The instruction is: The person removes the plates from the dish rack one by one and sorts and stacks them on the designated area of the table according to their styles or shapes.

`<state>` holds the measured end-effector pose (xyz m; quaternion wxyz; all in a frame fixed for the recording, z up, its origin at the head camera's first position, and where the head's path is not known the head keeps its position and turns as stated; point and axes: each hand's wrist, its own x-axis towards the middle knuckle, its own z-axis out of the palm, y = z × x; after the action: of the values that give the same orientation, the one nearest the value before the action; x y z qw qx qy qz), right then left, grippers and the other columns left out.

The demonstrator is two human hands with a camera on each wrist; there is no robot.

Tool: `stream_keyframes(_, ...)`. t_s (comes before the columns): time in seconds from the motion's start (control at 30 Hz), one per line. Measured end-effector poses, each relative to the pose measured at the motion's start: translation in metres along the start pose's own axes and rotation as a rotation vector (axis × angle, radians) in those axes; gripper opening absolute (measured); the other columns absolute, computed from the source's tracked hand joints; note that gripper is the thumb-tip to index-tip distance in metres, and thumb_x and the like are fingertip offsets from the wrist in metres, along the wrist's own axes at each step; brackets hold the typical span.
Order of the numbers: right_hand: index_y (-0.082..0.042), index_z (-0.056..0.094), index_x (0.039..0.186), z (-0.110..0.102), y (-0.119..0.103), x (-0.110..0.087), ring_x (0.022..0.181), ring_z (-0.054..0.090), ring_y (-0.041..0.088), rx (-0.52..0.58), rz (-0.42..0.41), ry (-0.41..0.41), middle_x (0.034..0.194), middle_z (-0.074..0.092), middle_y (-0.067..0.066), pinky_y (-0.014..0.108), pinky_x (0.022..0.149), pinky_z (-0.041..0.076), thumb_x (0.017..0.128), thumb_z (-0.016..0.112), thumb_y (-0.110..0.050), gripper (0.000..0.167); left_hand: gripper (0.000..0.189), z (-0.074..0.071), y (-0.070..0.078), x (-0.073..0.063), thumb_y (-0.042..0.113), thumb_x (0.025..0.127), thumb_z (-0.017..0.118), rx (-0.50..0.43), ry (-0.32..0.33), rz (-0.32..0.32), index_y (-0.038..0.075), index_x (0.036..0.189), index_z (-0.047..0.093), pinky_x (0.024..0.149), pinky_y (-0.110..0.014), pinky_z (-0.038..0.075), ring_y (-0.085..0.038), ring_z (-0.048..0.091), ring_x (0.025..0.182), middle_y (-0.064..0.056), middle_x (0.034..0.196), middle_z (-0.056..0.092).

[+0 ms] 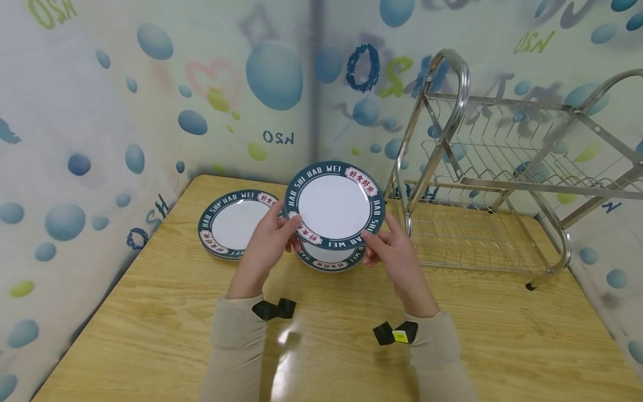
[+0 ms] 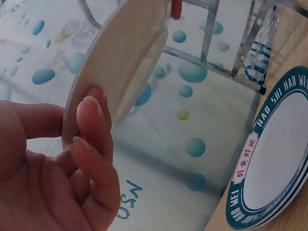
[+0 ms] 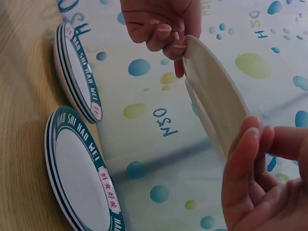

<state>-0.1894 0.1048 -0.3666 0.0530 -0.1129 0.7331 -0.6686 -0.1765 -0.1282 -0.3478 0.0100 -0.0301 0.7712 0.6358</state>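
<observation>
A round white plate [image 1: 334,206] with a dark green lettered rim is held up above the table by both hands. My left hand [image 1: 268,237] pinches its left edge, thumb on top and fingers beneath. On the opposite edge, my right hand [image 1: 394,251] grips the rim the same way. The wrist views show the plate's plain underside [image 2: 120,62], tilted in the air. Below it, a matching plate [image 1: 330,259] lies on the table, mostly hidden by the raised one. To the left sits a stack of similar plates [image 3: 77,72], its edge layered in the right wrist view.
A two-tier metal dish rack [image 1: 452,139] stands at the right on the wooden table [image 1: 331,346]. Patterned sheeting [image 1: 226,84] with blue bubbles rises behind and beside the table. Black wrist cameras [image 1: 273,309] are strapped to both sleeves.
</observation>
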Motion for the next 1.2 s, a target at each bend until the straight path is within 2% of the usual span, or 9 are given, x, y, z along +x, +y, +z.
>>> stream_keyframes(0.13,-0.034,0.028,0.138,0.001,0.005,0.002,0.058,0.054,0.026,-0.010,0.027,0.026,0.069,0.052,0.017,0.034,0.056,0.050,0.088,0.056,-0.024,0.057,0.055,0.000,-0.004,0.003,0.033,0.091,0.048,0.025,-0.010,-0.029,0.030,0.140,0.023,0.060,-0.034,0.044,-0.035,0.053,0.066,-0.018,0.072,0.057)
stream_keyframes(0.33,-0.024,0.028,0.138,0.003,0.011,0.007,0.060,0.056,0.025,-0.016,0.067,0.016,0.078,0.053,0.027,0.034,0.058,0.051,0.090,0.054,-0.023,0.054,0.055,0.000,-0.011,0.007,0.031,0.093,0.046,0.081,-0.016,-0.061,0.024,0.141,0.021,0.061,-0.033,0.044,-0.032,0.056,0.064,-0.018,0.073,0.058)
stream_keyframes(0.57,-0.025,0.029,0.137,0.003,0.019,0.011,0.062,0.057,0.026,-0.035,0.099,0.013,0.080,0.054,0.025,0.033,0.060,0.051,0.089,0.054,-0.024,0.054,0.057,-0.001,-0.018,0.010,0.027,0.093,0.044,0.114,-0.036,-0.083,0.017,0.142,0.016,0.060,-0.032,0.044,-0.028,0.056,0.062,-0.015,0.073,0.058)
stream_keyframes(0.83,-0.023,0.032,0.134,0.005,0.022,0.013,0.063,0.057,0.026,-0.078,0.163,0.012,0.076,0.056,0.016,0.035,0.062,0.050,0.093,0.048,-0.020,0.044,0.048,-0.001,-0.024,0.014,0.024,0.093,0.045,0.109,-0.053,-0.099,0.019,0.137,0.027,0.062,-0.038,0.046,-0.022,0.050,0.055,-0.012,0.071,0.055)
stream_keyframes(1.07,-0.023,0.032,0.134,0.005,0.026,0.014,0.062,0.058,0.026,-0.089,0.186,0.015,0.085,0.055,0.029,0.035,0.061,0.050,0.092,0.045,-0.016,0.044,0.041,-0.001,-0.030,0.016,0.022,0.094,0.044,0.121,-0.075,-0.097,0.017,0.133,0.032,0.059,-0.037,0.045,-0.019,0.047,0.053,-0.009,0.068,0.052)
stream_keyframes(1.2,-0.024,0.030,0.135,0.005,0.031,0.016,0.062,0.058,0.026,-0.098,0.185,0.010,0.085,0.056,0.030,0.035,0.062,0.050,0.092,0.046,-0.015,0.046,0.041,0.000,-0.032,0.017,0.021,0.094,0.043,0.119,-0.084,-0.107,0.014,0.133,0.030,0.056,-0.032,0.042,-0.019,0.046,0.053,-0.009,0.067,0.051)
